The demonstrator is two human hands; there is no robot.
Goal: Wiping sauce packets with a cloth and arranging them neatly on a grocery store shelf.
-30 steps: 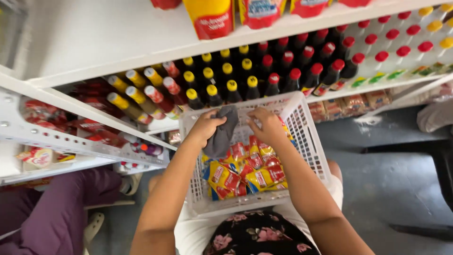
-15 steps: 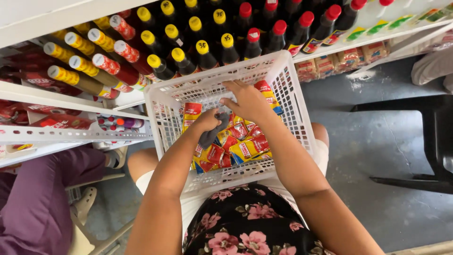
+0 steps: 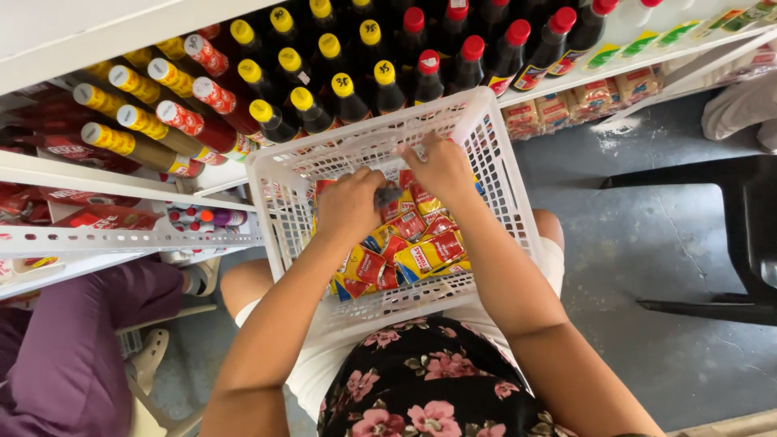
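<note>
Both my hands are down inside the white basket (image 3: 502, 174) that rests on my lap. My left hand (image 3: 350, 204) is curled shut around a grey cloth (image 3: 387, 196), of which only a small fold shows past my knuckles, at the far end of the basket above the packets. My right hand (image 3: 441, 166) sits just to the right of it, fingers bent down onto the red and yellow packets (image 3: 421, 255); I cannot tell whether it has hold of one or only presses on them. The two hands are nearly touching, with the cloth between them.

The packets lie heaped in the basket's middle and near part, mostly flat and overlapping. Beyond the basket's far rim is a shelf (image 3: 97, 32) of dark bottles (image 3: 388, 89), yellow caps to the left and red caps to the right. At the near left is a person's purple sleeve (image 3: 73, 356). To the right, on the grey floor (image 3: 639, 243), stands a black chair (image 3: 728, 235).
</note>
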